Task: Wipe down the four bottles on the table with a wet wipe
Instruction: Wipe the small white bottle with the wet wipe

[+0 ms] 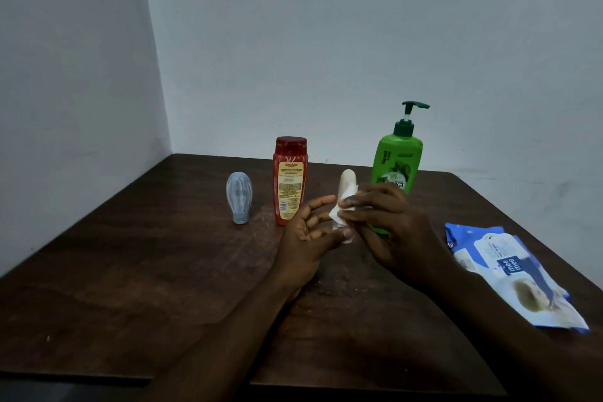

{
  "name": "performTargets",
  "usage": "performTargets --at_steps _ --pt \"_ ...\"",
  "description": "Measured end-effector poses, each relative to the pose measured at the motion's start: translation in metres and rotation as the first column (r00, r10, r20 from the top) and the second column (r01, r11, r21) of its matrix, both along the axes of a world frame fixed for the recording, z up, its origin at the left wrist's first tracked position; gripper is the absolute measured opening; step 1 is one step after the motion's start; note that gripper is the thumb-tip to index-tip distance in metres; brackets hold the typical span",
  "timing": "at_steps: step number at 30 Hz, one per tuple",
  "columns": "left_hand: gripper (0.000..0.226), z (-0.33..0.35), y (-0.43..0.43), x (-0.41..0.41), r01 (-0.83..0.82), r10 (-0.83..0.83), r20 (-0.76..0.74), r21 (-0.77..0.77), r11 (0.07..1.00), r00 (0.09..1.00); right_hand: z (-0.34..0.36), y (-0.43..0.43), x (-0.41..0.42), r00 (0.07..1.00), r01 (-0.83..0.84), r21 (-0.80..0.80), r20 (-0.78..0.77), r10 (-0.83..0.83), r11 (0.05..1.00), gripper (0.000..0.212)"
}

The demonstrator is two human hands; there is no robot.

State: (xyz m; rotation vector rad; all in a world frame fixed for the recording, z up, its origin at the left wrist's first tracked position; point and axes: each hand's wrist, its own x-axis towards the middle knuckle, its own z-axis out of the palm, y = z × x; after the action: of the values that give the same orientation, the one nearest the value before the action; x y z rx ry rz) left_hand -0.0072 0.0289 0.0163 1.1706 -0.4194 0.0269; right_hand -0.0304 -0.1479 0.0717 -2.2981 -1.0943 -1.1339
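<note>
One small cream bottle [347,181], mid-table, is held by the left hand [306,238] and rubbed with the wet wipe [337,217] pinched in the right hand [391,225]. Whether the grey bottle [239,196], red shampoo bottle [289,179] and green pump bottle [396,163] are wiped cannot be told.

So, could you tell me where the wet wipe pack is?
Head view: the pack lies on the table, far right, right of the green pump bottle.

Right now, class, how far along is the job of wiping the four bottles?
Done: nothing shows which bottles are already wiped. In hand: the left hand holds the small white bottle while the right hand presses the wet wipe on it. Possibly left: the grey bottle, red bottle and green pump bottle stand on the table, not held.
</note>
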Motion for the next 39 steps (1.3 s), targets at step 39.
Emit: performTargets --at_steps 39 --pt "0.032 -0.005 -0.002 0.003 0.020 -0.020 -0.077 0.011 1.000 0.997 -0.019 0.013 0.035 0.489 0.309 0.837 -0.547 0.679 0.452 0.023"
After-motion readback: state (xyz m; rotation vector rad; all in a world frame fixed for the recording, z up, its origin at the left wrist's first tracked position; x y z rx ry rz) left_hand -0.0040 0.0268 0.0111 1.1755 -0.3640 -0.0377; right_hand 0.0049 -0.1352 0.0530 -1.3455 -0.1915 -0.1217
